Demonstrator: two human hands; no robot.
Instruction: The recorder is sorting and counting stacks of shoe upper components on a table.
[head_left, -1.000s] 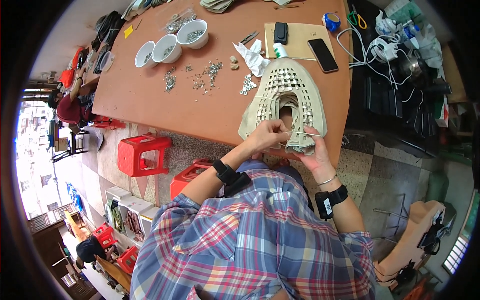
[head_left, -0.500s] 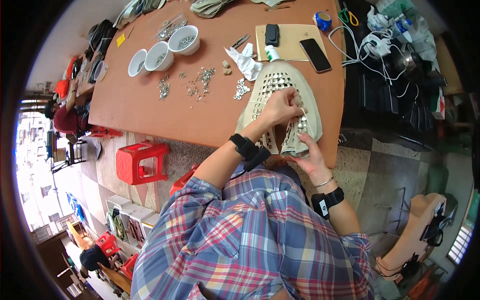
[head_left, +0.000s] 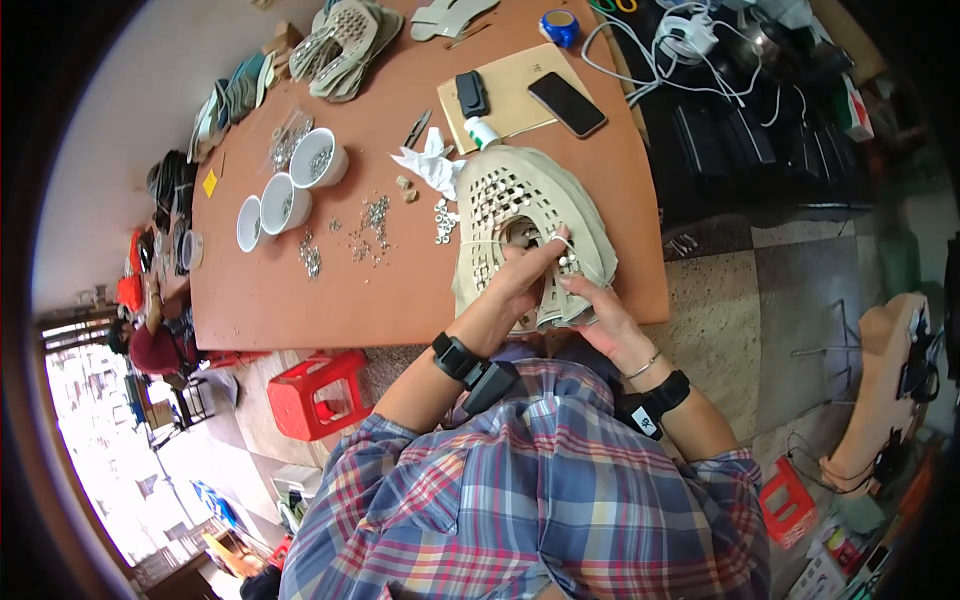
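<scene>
A stack of beige shoe uppers (head_left: pixel 592 215), punched with rows of small square holes, lies at the table's front edge. White round studs sit in some of the holes, and a thin white cord runs across the stack. My left hand (head_left: pixel 515 285) is closed at the central opening, its fingers partly hidden and one digit pointing along the studded right strip. On the lower right end, my right hand (head_left: pixel 612 325) presses its thumb on top, with its other fingers underneath. Loose white ring-shaped pieces (head_left: pixel 445 222) lie just left of the stack.
Three white bowls (head_left: pixel 318 160) of small metal parts stand at left, near scattered metal bits (head_left: pixel 372 225). Crumpled tissue (head_left: pixel 432 165), a white bottle (head_left: pixel 482 132) and a phone (head_left: pixel 567 104) lie beyond the uppers. More uppers (head_left: pixel 345 50) are piled far left; a red stool (head_left: pixel 318 395) stands below.
The view has shifted and turned. My left hand has moved from pinching on the upper's right strip down to the central opening. My right hand keeps its grip on the lower end.
</scene>
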